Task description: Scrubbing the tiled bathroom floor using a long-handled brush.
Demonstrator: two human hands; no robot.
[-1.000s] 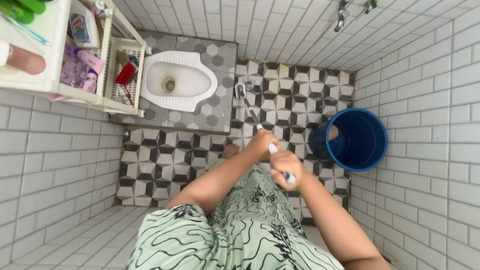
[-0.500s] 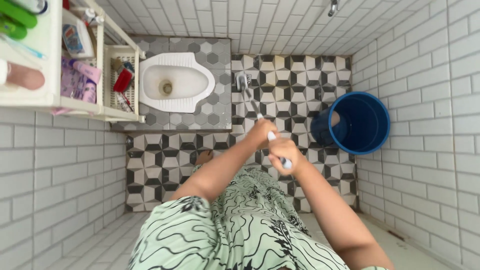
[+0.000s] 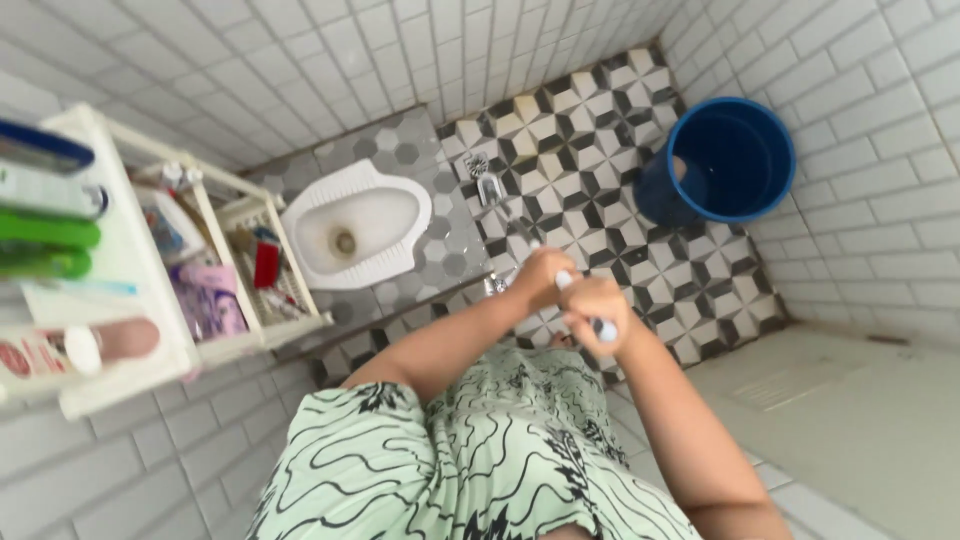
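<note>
Beside squat toilet (image 3: pixel 352 236) and blue bucket (image 3: pixel 722 160), both hands (image 3: pixel 570 296) gripping brush handle (image 3: pixel 600 326).

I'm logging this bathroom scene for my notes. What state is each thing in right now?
Left hand: closed around the brush handle, lower down.
Right hand: closed around the handle's top end.
Long-handled brush: tilted, head down on the patterned floor tiles.
Blue bucket: upright, uncovered.
Squat toilet: uncovered, bowl stained.
White shelf rack: standing, loaded with bottles and tubes.
</note>
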